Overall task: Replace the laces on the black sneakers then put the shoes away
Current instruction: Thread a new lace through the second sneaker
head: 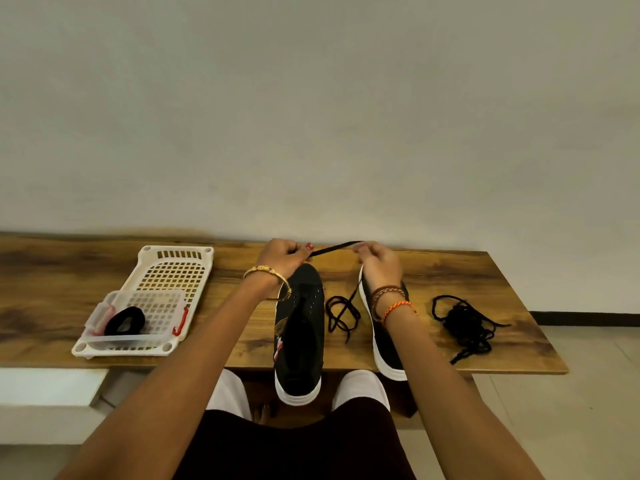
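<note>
My two shoes sit on the table (485,271) in front of me, toes pointing away, the left shoe (299,334) with its heel hanging over the near edge, the right shoe (384,337) beside it, partly under my right wrist. Between them lies a loose lace (341,315). My left hand (282,256) and right hand (379,259) are past the toes, a lace stretch (334,249) held between them. Right of the shoes lies a tangled lace pile (467,323). Far left sits a tray (173,268), with a small box (138,315) on its near half.
</note>
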